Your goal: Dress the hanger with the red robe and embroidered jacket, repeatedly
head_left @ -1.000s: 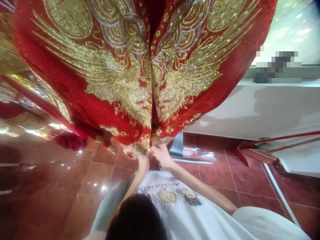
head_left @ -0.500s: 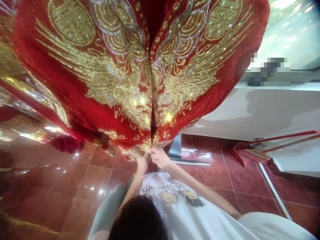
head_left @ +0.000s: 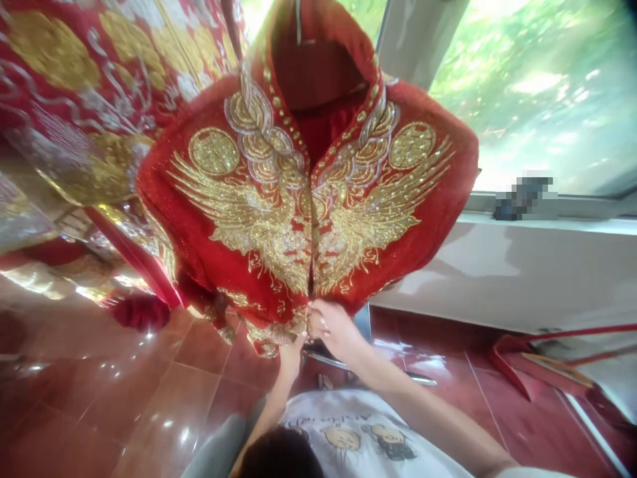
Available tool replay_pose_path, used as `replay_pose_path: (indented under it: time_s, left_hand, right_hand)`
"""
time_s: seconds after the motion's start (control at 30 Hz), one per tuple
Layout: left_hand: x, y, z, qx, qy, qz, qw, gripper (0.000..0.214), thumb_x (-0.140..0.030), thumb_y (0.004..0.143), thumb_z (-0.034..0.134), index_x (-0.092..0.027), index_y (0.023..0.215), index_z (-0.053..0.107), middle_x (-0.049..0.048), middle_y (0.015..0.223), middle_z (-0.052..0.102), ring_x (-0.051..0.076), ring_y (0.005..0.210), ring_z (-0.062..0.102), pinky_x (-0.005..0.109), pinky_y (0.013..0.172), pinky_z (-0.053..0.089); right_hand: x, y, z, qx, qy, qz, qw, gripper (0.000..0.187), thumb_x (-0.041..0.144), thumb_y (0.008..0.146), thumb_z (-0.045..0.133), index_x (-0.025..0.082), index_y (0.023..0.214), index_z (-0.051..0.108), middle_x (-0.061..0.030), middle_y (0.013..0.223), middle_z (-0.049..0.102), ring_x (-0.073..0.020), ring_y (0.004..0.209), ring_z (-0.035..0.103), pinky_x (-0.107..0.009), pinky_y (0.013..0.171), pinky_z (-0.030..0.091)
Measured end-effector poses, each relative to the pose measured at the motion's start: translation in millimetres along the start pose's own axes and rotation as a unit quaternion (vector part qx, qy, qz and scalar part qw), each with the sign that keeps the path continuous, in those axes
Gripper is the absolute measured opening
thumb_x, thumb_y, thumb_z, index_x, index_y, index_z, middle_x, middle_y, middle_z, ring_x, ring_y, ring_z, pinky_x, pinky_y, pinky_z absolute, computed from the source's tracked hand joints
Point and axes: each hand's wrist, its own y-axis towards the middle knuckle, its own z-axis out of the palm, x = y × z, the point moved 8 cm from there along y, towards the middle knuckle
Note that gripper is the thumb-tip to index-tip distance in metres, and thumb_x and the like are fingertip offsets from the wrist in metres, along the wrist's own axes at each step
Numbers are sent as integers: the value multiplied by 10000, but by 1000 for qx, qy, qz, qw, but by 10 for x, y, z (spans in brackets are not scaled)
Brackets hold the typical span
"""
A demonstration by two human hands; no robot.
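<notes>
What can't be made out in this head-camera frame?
- Fingertips of the left hand: tucked behind the hem of the jacket, head view.
- Whatever the right hand pinches at that hem: covered by its own fingers.
- Hanger: cut off by the top edge.
- Object on the window ledge: pixelated.

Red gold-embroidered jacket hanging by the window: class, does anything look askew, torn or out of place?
Nothing stands out. The red gold-embroidered jacket hangs with its front edges meeting and the gold wings matching across the opening, while the left hand and right hand hold the hem.
</notes>
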Motion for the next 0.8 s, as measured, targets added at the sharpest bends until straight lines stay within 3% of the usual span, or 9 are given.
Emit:
replay_pose_path:
  time_s: [0.2, 0.37, 0.43, 0.53, 0.63, 0.7, 0.8]
  left_hand:
    - [66, 94, 52, 10, -35, -26, 999, 365, -361, 545, 816, -140, 752, 613, 46, 732, 678, 193, 683, 634, 364, 764, 518]
    - [130, 133, 46, 6, -46, -42, 998, 395, -383, 511, 837, -145, 741, 621, 34, 693, 665, 189, 658, 635, 351, 741, 526]
    - [138, 128, 46, 9, -41, -46, 998, 380, -392, 505, 845, -148, 694, 623, 36, 654, 653, 198, 639, 635, 352, 728, 527]
    - [118, 110, 50, 10, -43, -45, 998, 375, -394, 500, 857, -156, 674, 625, 39, 649, 650, 208, 638, 639, 359, 728, 532]
    - [83, 89, 40, 1, -59, -43, 997, 401, -390, 500, 865, -165, 743, 637, 36, 708, 665, 211, 673, 648, 364, 750, 538]
    - [76, 71, 18, -8, -69, -48, 996, 422, -395, 488, 872, -166, 750, 635, 33, 701, 659, 209, 655, 643, 366, 732, 540]
    - [77, 44, -30, -18, -81, -62, 995, 467, -407, 451, 889, -160, 749, 629, 33, 695, 656, 201, 636, 639, 363, 714, 542]
  right_hand:
    - [486, -234, 287, 18, -37, 36, 999, 284, 76, 808, 424, 156, 537, 398, 99, 375, 234, -14, 308, 172, -159, 344, 94]
    - [1498, -766, 844, 114, -54, -133, 983, 296, 87, 874, 446, 135, 583, 462, 96, 381, 246, -6, 325, 201, -152, 358, 111]
    - [1763, -879, 1026, 127, -67, -147, 979, 316, 68, 893, 415, 143, 586, 432, 97, 380, 247, -5, 322, 193, -158, 354, 100]
    - [1985, -937, 1195, 119, -68, -115, 984, 335, 51, 918, 351, 153, 600, 380, 104, 380, 241, 4, 317, 173, -142, 348, 85]
    - [2111, -1005, 1344, 160, -72, -137, 975, 309, 54, 912, 352, 144, 619, 397, 104, 392, 236, 6, 325, 173, -135, 346, 97]
    - [2118, -989, 1365, 172, -74, -166, 968, 297, 73, 909, 377, 149, 622, 395, 100, 405, 228, -1, 334, 177, -148, 349, 97]
    - [2070, -838, 1275, 144, -70, -185, 970, 304, 92, 919, 385, 164, 624, 376, 94, 420, 213, -14, 349, 167, -167, 354, 96]
